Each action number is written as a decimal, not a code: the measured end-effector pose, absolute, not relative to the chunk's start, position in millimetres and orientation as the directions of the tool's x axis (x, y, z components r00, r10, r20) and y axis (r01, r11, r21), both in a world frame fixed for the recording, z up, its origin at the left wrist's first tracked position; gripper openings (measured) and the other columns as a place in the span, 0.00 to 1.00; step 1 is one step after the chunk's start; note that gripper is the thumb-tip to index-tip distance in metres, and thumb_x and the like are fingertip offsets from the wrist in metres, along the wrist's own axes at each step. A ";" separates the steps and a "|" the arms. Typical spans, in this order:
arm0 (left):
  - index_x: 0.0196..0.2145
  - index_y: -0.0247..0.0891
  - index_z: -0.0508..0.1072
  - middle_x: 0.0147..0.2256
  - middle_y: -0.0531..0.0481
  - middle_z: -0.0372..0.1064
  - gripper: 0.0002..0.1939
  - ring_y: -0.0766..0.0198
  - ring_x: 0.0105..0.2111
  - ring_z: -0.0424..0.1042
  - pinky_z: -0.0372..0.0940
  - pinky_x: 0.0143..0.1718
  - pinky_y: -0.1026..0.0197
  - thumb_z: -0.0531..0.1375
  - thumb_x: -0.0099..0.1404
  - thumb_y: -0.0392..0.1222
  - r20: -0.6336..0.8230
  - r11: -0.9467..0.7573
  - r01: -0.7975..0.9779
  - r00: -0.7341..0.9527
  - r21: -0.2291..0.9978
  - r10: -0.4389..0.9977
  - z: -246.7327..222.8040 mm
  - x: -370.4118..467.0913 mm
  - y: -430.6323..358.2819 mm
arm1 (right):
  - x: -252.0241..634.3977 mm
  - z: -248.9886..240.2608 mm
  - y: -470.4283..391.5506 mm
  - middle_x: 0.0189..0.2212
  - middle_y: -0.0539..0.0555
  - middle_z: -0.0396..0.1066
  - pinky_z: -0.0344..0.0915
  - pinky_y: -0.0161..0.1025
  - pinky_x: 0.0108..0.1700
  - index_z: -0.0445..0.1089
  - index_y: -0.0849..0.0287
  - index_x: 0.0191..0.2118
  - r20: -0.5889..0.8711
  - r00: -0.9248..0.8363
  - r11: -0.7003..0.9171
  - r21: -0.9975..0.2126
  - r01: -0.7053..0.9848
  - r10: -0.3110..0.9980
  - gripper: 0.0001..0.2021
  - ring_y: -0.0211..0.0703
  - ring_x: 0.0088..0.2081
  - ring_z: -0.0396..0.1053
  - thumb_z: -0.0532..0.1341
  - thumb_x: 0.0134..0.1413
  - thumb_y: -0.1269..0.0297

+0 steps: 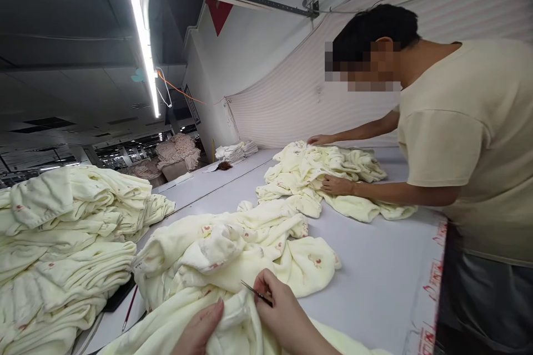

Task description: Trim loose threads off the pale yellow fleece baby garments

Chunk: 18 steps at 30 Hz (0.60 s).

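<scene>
Pinching small snips [256, 293] in the right hand [283, 313], fingers curled shut around them, tips pointing left over the cream garment [233, 255] at the table's [375, 272] near edge. Pressing the left hand [202, 327] flat on the same cloth, fingers loose, gripping nothing. Leaning in farther off, a co-worker's hand [337, 184] resting on another pile [325, 177]. Sitting at left, a folded stack [62, 244].

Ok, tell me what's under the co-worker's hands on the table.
Both of the co-worker's hands press on a rumpled heap of pale yellow garments lying on the grey table. Whatever lies beneath that heap is covered by the fabric.
</scene>
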<state>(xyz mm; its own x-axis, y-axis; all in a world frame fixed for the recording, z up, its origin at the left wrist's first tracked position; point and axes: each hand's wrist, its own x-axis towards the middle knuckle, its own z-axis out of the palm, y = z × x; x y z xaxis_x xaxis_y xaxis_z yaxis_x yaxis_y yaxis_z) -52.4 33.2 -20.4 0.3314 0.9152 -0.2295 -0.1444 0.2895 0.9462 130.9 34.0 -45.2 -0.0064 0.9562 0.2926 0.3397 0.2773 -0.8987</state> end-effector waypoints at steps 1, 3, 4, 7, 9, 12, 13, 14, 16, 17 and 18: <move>0.36 0.31 0.79 0.31 0.42 0.79 0.24 0.46 0.42 0.75 0.65 0.48 0.52 0.67 0.51 0.55 -0.231 0.305 -0.195 0.327 0.932 0.916 -19.4 -52.7 32.4 | 132.3 -47.7 32.4 0.22 0.45 0.64 0.57 0.34 0.32 0.61 0.55 0.26 0.286 -0.010 0.271 -0.896 0.353 0.958 0.06 0.41 0.28 0.64 0.54 0.44 0.74; 0.39 0.30 0.78 0.34 0.41 0.79 0.23 0.46 0.44 0.74 0.64 0.50 0.51 0.67 0.52 0.52 -0.233 0.335 -0.283 0.338 0.899 0.912 -17.2 -52.9 30.8 | 136.6 -51.9 25.3 0.25 0.47 0.68 0.59 0.36 0.35 0.65 0.55 0.27 0.303 -0.018 0.286 -0.875 0.390 0.953 0.05 0.43 0.31 0.67 0.56 0.44 0.73; 0.41 0.30 0.78 0.36 0.40 0.79 0.22 0.45 0.45 0.74 0.64 0.51 0.50 0.66 0.53 0.51 -0.231 0.343 -0.306 0.346 0.888 0.909 -16.0 -52.7 30.2 | 138.9 -53.0 20.8 0.28 0.48 0.70 0.60 0.36 0.38 0.67 0.55 0.29 0.329 -0.028 0.310 -0.856 0.413 0.944 0.05 0.44 0.35 0.68 0.58 0.45 0.71; 0.43 0.29 0.77 0.40 0.39 0.78 0.23 0.43 0.47 0.73 0.64 0.51 0.47 0.65 0.55 0.50 -0.233 0.353 -0.311 0.364 0.882 0.902 -12.7 -51.2 29.2 | 142.2 -52.6 10.2 0.36 0.51 0.72 0.61 0.36 0.41 0.72 0.52 0.39 0.401 -0.093 0.392 -0.777 0.493 0.911 0.09 0.46 0.40 0.70 0.61 0.48 0.65; 0.45 0.31 0.76 0.40 0.40 0.78 0.25 0.42 0.48 0.72 0.65 0.51 0.46 0.66 0.54 0.51 -0.237 0.347 -0.305 0.344 0.887 0.908 -11.9 -50.1 29.1 | 140.8 -50.9 9.0 0.36 0.52 0.73 0.62 0.36 0.39 0.73 0.52 0.40 0.418 -0.142 0.425 -0.732 0.532 0.897 0.09 0.47 0.38 0.71 0.61 0.51 0.62; 0.46 0.34 0.75 0.40 0.40 0.78 0.28 0.40 0.47 0.73 0.66 0.50 0.45 0.67 0.51 0.53 -0.245 0.350 -0.309 0.330 0.885 0.912 -13.6 -49.2 28.8 | 137.6 -50.4 13.8 0.34 0.53 0.74 0.63 0.37 0.39 0.75 0.53 0.37 0.428 -0.114 0.422 -0.747 0.514 0.896 0.08 0.46 0.36 0.72 0.58 0.56 0.61; 0.47 0.33 0.75 0.40 0.40 0.78 0.29 0.40 0.47 0.73 0.66 0.50 0.45 0.67 0.51 0.54 -0.256 0.360 -0.304 0.331 0.882 0.908 -14.7 -49.2 28.5 | 137.2 -51.1 15.6 0.33 0.52 0.75 0.63 0.37 0.41 0.75 0.53 0.36 0.426 -0.090 0.412 -0.769 0.489 0.900 0.09 0.46 0.37 0.72 0.58 0.57 0.60; 0.47 0.32 0.75 0.40 0.39 0.78 0.29 0.40 0.46 0.73 0.66 0.49 0.44 0.66 0.52 0.53 -0.271 0.372 -0.296 0.331 0.880 0.904 -15.8 -49.2 28.2 | 137.1 -52.0 17.0 0.33 0.52 0.75 0.62 0.37 0.43 0.75 0.54 0.36 0.423 -0.078 0.409 -0.787 0.461 0.903 0.09 0.45 0.37 0.72 0.57 0.58 0.60; 0.48 0.31 0.74 0.40 0.39 0.78 0.28 0.41 0.45 0.74 0.67 0.48 0.44 0.65 0.54 0.53 -0.295 0.388 -0.286 0.320 0.876 0.900 -18.0 -49.3 27.8 | 137.4 -54.7 18.1 0.34 0.53 0.75 0.62 0.37 0.44 0.75 0.54 0.38 0.430 -0.096 0.428 -0.797 0.426 0.897 0.09 0.45 0.39 0.72 0.59 0.56 0.60; 0.48 0.31 0.74 0.39 0.39 0.78 0.28 0.42 0.44 0.74 0.67 0.48 0.45 0.65 0.54 0.53 -0.296 0.385 -0.287 0.308 0.877 0.904 -18.8 -49.3 27.9 | 137.3 -56.1 18.0 0.35 0.53 0.75 0.63 0.37 0.43 0.75 0.54 0.39 0.442 -0.113 0.445 -0.789 0.424 0.890 0.09 0.45 0.38 0.72 0.60 0.55 0.60; 0.47 0.32 0.74 0.39 0.39 0.78 0.28 0.42 0.44 0.75 0.67 0.47 0.46 0.66 0.53 0.53 -0.290 0.375 -0.291 0.296 0.880 0.910 -19.4 -49.3 28.1 | 136.7 -57.4 17.7 0.35 0.53 0.75 0.63 0.36 0.41 0.74 0.54 0.41 0.456 -0.125 0.462 -0.776 0.430 0.881 0.09 0.45 0.38 0.72 0.61 0.54 0.61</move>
